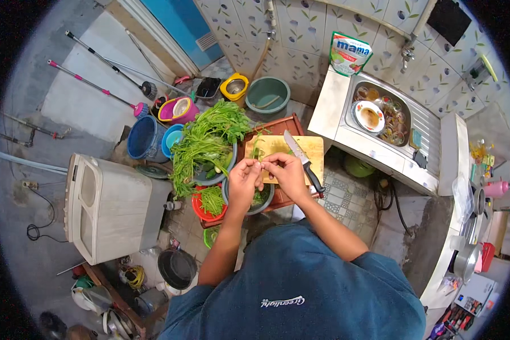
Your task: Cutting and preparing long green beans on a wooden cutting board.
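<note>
My left hand (pixel 245 177) and my right hand (pixel 290 173) meet fingertip to fingertip over the near left part of a wooden cutting board (pixel 314 148). Between them they pinch a thin green sprig (pixel 256 148); its lower end is hidden by the fingers. A kitchen knife (pixel 296 148) with a black handle lies on the board, its blade pointing away from me. Under my left wrist stands a grey bowl (pixel 267 206) with cut greens in it. To the left, a heap of leafy green stems (pixel 208 131) overflows a grey basin (pixel 234 157).
A red bowl (pixel 197 210) of cut greens stands beside the grey bowl. Blue buckets (pixel 142 138) and a washing machine (pixel 114 208) are at the left. At the right, a tiled counter (pixel 329 104) holds a metal sink (pixel 416 114) with dirty dishes.
</note>
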Demonstrator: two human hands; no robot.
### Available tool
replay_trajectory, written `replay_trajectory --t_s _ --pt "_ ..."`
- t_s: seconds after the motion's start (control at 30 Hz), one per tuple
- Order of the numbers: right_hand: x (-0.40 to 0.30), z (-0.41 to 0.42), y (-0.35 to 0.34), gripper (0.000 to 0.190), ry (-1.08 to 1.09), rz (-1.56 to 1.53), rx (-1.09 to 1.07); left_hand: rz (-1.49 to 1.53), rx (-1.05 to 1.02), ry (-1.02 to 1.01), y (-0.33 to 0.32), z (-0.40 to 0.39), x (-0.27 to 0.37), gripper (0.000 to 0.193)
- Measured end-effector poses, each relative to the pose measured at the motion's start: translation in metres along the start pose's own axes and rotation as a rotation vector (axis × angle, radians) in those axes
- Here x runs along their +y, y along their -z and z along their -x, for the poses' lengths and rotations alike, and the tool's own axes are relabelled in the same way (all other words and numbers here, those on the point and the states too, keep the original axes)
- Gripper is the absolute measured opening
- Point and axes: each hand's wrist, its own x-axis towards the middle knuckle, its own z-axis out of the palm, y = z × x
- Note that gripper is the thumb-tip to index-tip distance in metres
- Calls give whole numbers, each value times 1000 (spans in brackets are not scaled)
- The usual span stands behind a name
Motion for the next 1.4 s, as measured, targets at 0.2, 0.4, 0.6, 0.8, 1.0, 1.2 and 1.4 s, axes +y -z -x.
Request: replay_trajectory --t_s 0.2,0.4,0.6,0.8,1.0,1.2,1.4 --pt "29 0 -7 9 -247 -253 -192 116 -78 247 37 10 -9 11" --pt "46 8 -44 11 -338 -213 -323 271 225 319 60 37 -23 11" --pt "72 19 -78 10 -145 107 -374 450 496 154 104 53 -25 16" --pt "93 5 -94 27 132 457 -343 399 437 42 115 61 -6 13" --pt "43 -14 -126 22 -212 -71 -354 249 355 17 125 58 13 13" --pt "4 -29 -147 20 -275 -170 -260 110 180 -40 144 41 29 8" --pt "-17 -29 -170 9 -172 -190 -90 153 5 -59 153 27 51 11"
